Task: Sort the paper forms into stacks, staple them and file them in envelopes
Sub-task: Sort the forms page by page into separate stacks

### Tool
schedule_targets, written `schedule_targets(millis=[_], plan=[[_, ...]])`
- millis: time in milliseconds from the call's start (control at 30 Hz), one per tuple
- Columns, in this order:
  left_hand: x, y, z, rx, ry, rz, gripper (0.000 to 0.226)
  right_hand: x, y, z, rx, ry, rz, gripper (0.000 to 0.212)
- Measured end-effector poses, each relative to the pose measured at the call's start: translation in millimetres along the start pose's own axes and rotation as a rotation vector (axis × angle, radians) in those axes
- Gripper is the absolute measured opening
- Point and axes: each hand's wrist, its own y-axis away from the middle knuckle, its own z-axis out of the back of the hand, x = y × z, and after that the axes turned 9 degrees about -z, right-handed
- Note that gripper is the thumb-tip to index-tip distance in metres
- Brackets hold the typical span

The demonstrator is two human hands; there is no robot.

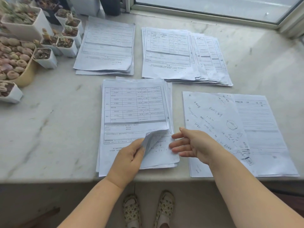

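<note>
A stack of printed forms (133, 109) lies at the front middle of the marble sill. My left hand (130, 160) pinches the lower right corner of its top sheet (151, 137), which is curled up off the stack. My right hand (192, 143) hovers just right of that corner with fingers straight and spread, holding nothing. Another form stack (107, 46) sits at the back left, and a fanned stack (181, 55) lies at the back middle. At the front right rest sheets with handwriting (213, 129) over a lined form (263, 129).
Small white pots of succulents (65, 43) and a beige bowl of round plants (28, 74) crowd the left side of the sill. A window frame (213, 15) runs along the back. The sill's front edge (65, 180) lies close to my body; my feet show below.
</note>
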Motion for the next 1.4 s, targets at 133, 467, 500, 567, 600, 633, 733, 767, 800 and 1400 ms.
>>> schedule_targets(millis=[133, 467, 500, 567, 600, 633, 733, 767, 800, 1400], plan=[[-3.6, 2.9, 0.0, 0.266, -0.099, -0.011, 0.030, 1.2, -0.9, -17.8, 0.040, 0.042, -0.049, 0.044], [-39.7, -10.9, 35.8, 0.183, -0.587, -0.315, 0.062, 13.6, 17.1, -23.9, 0.023, 0.070, 0.203, 0.038], [-41.4, -16.7, 39.1, 0.173, -0.670, -0.343, 0.060, 18.9, 19.0, -20.4, 0.035, 0.038, 0.246, 0.038], [-47.1, -33.2, 44.3, 0.149, -0.782, -0.348, 0.054, 32.4, 20.7, -13.9, 0.050, -0.030, 0.325, 0.034], [-50.1, -43.6, 45.8, 0.128, -0.807, -0.345, 0.053, 40.4, 19.0, -10.4, 0.053, -0.061, 0.358, 0.031], [-52.8, -55.5, 46.3, 0.108, -0.818, -0.345, 0.052, 49.6, 15.3, -6.0, 0.050, -0.084, 0.383, 0.029], [-64.5, -98.9, 42.0, 0.087, -0.818, -0.347, 0.061, 87.6, -1.1, 10.3, 0.073, -0.139, 0.438, 0.021], [-69.2, -116.0, 39.4, 0.109, -0.821, -0.346, 0.065, 102.7, -7.8, 17.7, 0.081, -0.150, 0.456, 0.020], [-73.1, -133.7, 36.1, 0.137, -0.842, -0.360, 0.067, 118.3, -14.8, 25.4, 0.086, -0.163, 0.474, 0.020], [-16.0, -326.1, -10.6, 0.375, -0.811, -0.067, 0.065, 109.0, -92.9, 118.9, -0.177, 0.009, 0.346, 0.015]])
